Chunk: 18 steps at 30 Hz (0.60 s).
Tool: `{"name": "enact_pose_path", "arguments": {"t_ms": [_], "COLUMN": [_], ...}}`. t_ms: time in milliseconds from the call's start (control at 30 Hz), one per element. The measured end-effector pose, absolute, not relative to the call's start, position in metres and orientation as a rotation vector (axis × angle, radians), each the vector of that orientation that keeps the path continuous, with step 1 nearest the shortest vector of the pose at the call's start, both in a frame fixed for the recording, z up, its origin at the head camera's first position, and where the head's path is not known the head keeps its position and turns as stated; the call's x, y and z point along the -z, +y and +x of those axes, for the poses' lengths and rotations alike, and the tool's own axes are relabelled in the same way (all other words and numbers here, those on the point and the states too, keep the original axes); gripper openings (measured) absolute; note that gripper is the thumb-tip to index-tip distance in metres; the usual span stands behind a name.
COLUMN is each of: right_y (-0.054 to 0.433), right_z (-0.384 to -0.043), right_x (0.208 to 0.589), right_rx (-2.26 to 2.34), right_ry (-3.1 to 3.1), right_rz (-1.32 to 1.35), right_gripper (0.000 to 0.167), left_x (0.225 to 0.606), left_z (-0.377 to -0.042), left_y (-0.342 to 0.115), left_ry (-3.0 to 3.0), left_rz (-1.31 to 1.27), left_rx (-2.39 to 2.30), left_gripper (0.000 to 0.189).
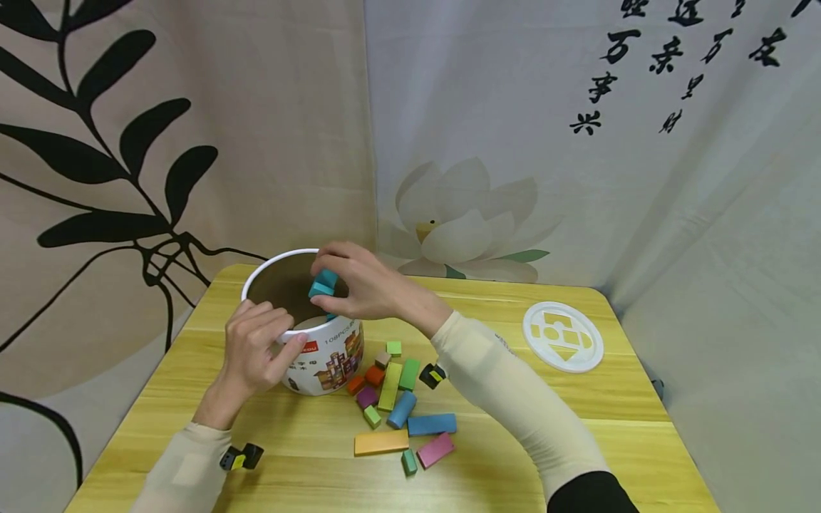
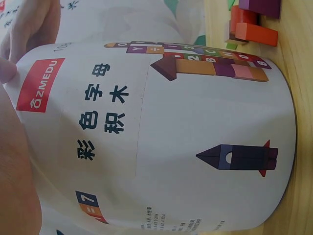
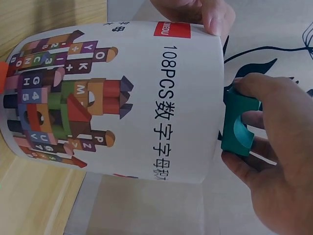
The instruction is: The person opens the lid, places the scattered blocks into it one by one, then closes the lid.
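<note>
A white cylindrical bucket (image 1: 323, 367) printed with block pictures stands on the table's left part, its top uncovered. My left hand (image 1: 256, 345) grips its near-left rim, thumb on the outer wall and fingers over the edge. In the left wrist view, the bucket's printed side fills most of the picture. My right hand (image 1: 368, 285) is over the bucket's opening, pinching a teal arch block (image 3: 239, 122) between thumb and fingers. The half-round notch of that block shows in the right wrist view, right at the rim. The bucket's inside is mostly hidden.
Several coloured blocks lie loose right of the bucket, among them a long yellow block (image 1: 390, 387), an orange block (image 1: 381, 443), a blue block (image 1: 432, 425) and a pink block (image 1: 436, 450). A white round lid (image 1: 595, 349) with shaped holes lies at the table's right.
</note>
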State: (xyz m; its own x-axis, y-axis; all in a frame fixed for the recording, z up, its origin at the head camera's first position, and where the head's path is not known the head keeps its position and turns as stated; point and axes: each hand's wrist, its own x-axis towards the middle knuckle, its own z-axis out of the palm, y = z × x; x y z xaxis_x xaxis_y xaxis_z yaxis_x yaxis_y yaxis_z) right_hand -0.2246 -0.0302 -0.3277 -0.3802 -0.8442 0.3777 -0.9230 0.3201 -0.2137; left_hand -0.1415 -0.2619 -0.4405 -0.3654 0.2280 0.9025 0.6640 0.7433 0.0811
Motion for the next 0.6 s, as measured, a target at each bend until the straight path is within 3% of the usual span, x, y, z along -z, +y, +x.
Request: {"name": "enact_pose_path", "arguments": {"t_ms": [600], "right_y": [-0.065], "right_z": [-0.228], "right_x": [0.327], "right_rx": [-0.451], "right_ry": [-2.473], "right_rz": [1.631], "right_gripper": [0.051], "left_x": [0.441], "left_z": [-0.143], "left_y": [-0.262], "left_ry": [-1.923], "left_rz": [-0.682], "left_rx": [0.544], "left_gripper": [0.052]}}
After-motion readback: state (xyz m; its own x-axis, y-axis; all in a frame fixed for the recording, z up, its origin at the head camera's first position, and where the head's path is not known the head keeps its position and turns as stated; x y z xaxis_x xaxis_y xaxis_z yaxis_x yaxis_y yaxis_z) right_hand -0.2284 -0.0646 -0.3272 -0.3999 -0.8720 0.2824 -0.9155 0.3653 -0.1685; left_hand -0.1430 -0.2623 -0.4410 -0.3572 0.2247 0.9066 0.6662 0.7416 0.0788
